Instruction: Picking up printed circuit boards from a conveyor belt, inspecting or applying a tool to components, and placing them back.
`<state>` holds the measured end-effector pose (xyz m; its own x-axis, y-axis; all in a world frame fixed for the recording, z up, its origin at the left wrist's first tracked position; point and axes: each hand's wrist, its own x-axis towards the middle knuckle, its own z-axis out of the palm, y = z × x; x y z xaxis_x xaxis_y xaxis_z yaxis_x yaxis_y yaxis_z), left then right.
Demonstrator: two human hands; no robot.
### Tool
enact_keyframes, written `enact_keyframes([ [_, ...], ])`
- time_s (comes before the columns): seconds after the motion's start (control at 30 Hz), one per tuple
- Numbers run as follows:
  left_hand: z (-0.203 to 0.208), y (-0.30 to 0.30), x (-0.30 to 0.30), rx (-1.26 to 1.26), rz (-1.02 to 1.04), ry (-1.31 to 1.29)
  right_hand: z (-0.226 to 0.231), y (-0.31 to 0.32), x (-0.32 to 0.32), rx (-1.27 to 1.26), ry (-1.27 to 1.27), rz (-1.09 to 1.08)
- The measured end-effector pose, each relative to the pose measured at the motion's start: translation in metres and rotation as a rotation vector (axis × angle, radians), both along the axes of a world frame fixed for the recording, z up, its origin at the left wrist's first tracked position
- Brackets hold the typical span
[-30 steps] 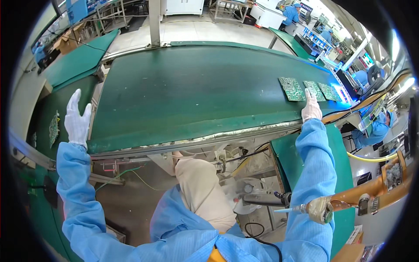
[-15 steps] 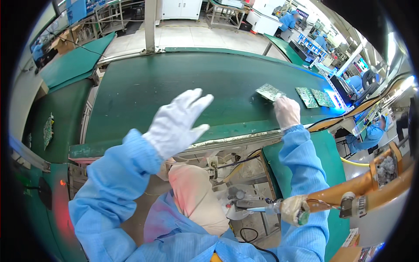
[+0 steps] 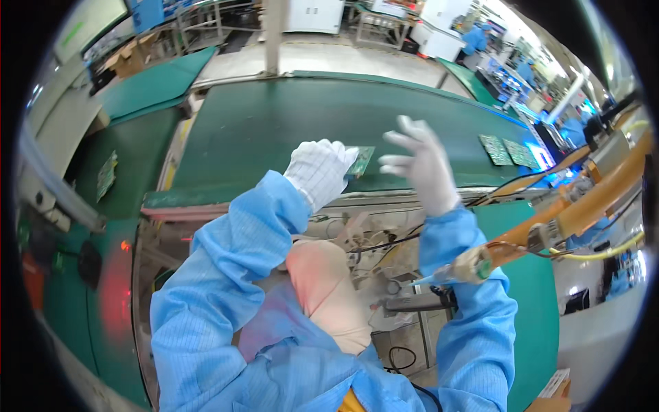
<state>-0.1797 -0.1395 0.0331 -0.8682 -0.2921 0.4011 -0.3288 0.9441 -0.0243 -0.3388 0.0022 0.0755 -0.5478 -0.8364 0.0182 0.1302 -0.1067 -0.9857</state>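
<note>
My left hand (image 3: 318, 173), in a white glove, is closed on the near left edge of a green circuit board (image 3: 362, 161) over the green conveyor belt (image 3: 268, 117). The glove covers part of the board. To its right my right hand (image 3: 427, 168), also gloved in white, is raised over the belt's near edge. Its fingers are spread and hold nothing, with a gap between them and the board. Farther right on the belt, two more green circuit boards (image 3: 495, 150) lie side by side.
Another circuit board (image 3: 107, 176) is on the side belt at the left. An orange-brown jointed arm with a nozzle (image 3: 473, 265) reaches in from the right above my right forearm. A metal post (image 3: 273, 38) stands behind the belt. People in blue work at the far right.
The circuit board has passed from my right hand to my left and moved left along the belt. My right hand has opened; my left has closed. The view has shifted a little.
</note>
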Motion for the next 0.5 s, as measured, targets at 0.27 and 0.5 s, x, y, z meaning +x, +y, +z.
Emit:
enact_keyframes([
  [0.27, -0.013, -0.004, 0.152, 1.847, -0.238, 0.886, 0.033, 0.091, 0.01, -0.561, -0.362, 0.373],
  [0.5, -0.011, 0.034, 0.282, 1.845, -0.068, 1.092, 0.056, 0.126, 0.085, -0.691, 0.017, 0.257],
])
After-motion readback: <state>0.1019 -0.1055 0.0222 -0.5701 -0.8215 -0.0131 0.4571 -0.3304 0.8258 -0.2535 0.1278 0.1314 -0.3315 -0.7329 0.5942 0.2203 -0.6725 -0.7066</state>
